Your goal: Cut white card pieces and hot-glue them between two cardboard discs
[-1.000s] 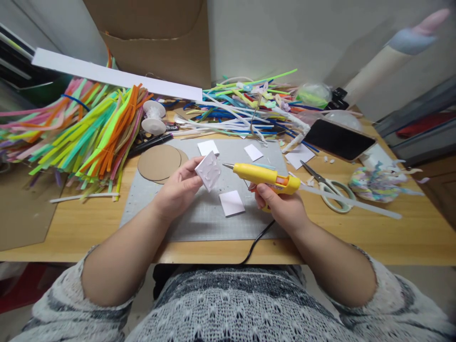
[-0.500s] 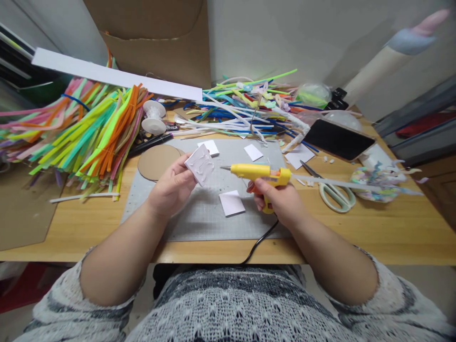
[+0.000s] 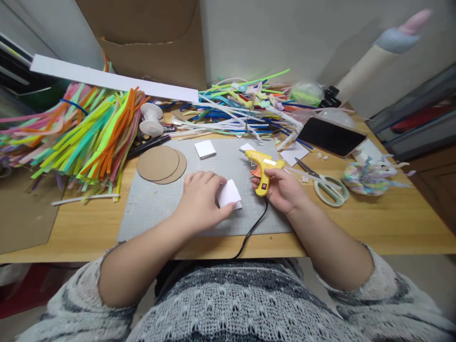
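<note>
The left hand point(image 3: 201, 202) has come down to the cutting mat point(image 3: 160, 204) from where it was held up half a second ago, and it now has a white square point(image 3: 229, 192) by its edges, thumb and fingers parted only by the width of the piece. Earlier a face streaked with wavy glue was turned toward the viewer; now a plain face is up. The piece sits over the lower square point(image 3: 238, 206), which lay fully in sight before and now shows only a strip at the near right corner; whether the two touch all over cannot be told. The right hand point(image 3: 287, 190) is curled round the handle of the yellow glue gun point(image 3: 262, 172), which was level and aimed at the piece. It is now swung away, its handle side in view and its nozzle by a white card point(image 3: 248, 147) at the mat's far edge. The cord point(image 3: 249, 235) drops from the handle toward the near edge of the surface point(image 3: 85, 223). With the left hand shifted, more of the rear cardboard disc point(image 3: 181, 168) shows, and a small white block point(image 3: 205, 149) stands clear behind the fingers. The scissors point(image 3: 329, 190) still lie right of the gun, the translucent glue stick point(image 3: 313, 176) crossing above their handles.
</note>
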Motion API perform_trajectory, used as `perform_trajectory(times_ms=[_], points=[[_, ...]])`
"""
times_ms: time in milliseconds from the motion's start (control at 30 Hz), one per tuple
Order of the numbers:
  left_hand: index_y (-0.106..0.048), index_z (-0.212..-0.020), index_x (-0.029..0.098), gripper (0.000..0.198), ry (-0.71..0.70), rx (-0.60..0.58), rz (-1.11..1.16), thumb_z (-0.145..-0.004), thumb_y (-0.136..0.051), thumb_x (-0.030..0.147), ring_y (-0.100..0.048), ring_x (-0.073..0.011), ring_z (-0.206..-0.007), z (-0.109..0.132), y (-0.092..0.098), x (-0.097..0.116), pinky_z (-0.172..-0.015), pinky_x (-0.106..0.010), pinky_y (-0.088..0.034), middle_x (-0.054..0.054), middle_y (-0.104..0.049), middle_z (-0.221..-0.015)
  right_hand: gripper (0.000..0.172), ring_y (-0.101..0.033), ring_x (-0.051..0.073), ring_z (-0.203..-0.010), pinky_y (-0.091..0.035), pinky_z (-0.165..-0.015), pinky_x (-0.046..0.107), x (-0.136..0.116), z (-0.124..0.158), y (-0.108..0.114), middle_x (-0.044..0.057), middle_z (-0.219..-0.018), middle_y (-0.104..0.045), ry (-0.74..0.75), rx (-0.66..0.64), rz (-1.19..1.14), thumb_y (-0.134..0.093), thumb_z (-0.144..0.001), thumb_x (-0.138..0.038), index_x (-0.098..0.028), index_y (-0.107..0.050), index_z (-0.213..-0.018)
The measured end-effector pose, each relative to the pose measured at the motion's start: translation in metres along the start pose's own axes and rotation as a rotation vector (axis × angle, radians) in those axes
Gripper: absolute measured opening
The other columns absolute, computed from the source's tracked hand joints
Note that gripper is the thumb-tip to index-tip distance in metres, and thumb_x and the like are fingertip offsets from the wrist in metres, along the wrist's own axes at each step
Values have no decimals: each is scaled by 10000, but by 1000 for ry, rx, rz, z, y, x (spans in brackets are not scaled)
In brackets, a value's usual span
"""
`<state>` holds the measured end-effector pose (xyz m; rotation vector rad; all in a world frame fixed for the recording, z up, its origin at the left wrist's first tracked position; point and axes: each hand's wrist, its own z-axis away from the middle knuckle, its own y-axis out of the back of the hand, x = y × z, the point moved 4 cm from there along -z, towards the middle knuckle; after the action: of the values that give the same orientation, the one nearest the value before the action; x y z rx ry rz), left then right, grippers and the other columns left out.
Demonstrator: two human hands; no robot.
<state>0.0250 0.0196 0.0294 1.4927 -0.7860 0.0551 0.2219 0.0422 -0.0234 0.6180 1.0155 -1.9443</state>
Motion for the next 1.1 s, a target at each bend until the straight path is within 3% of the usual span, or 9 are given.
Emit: perform_trajectory(times_ms=[200, 400, 967, 1100], points=[[-581, -890, 188, 328, -56, -52, -220, -735, -612, 476, -468, -338, -990, 1, -14, 15, -912, -500, -282, -123, -604, -979, 176, -566, 114, -524, -508, -479, 228, 3, -2, -1, 28, -695, -639, 29, -5, 23, -503, -720, -147, -152, -584, -876], [-576, -950, 178, 335, -51, -85, -298, -751, -591, 447, -472, -348, -1014, 0, -20, 16, -914, -506, -285, -135, -606, -1032, 120, -527, 105, -518, -488, -479, 224, 2, 1, -4, 22, -668, -619, 45, -13, 27, -502, -722, -148, -150, -582, -812], [-585, -959, 187, 319, -51, -121, -256, -738, -589, 417, -471, -347, -1008, 0, -25, 16, -912, -512, -286, -129, -604, -1040, 138, -517, 93, -502, -475, -466, 222, 5, -1, -3, 17, -701, -624, 64, -39, 26, -512, -708, -146, -147, -565, -836], [-559, -1078, 160, 462, -33, -124, -293, -733, -589, 465, -470, -357, -1040, 0, -26, 15, -931, -513, -289, -151, -591, -1085, 120, -538, 101, -503, -486, -474, 220, 3, 0, -3, 23, -670, -626, 30, -20, 30, -491, -737, -127, -142, -563, -832]])
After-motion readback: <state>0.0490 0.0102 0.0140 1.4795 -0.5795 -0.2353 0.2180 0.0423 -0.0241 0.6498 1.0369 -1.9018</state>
